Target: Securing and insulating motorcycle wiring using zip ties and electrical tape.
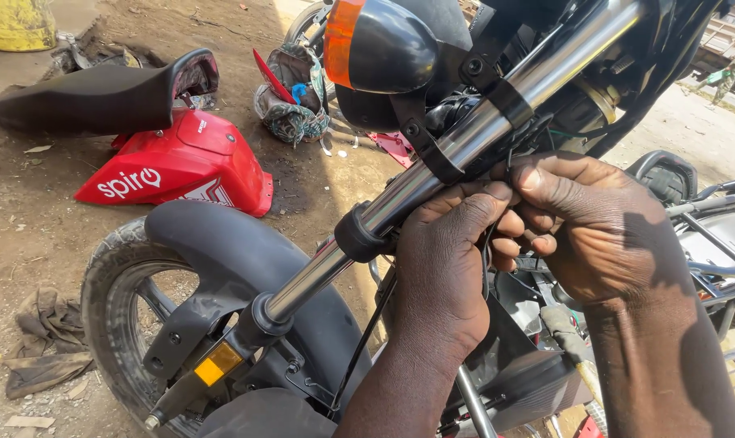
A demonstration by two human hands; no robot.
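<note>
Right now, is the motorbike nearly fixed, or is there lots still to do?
Lots, probably. Already off: the black seat and red body panel lie on the dirt. In hand: the left hand and right hand are pressed together beside the shiny fork tube, fingers around thin wires, under the orange turn signal. Left: those loose parts aren't back on, and the front wheel is on.

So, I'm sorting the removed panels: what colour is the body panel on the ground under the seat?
Red, with white markings; the head view shows the panel under the black seat.
</note>
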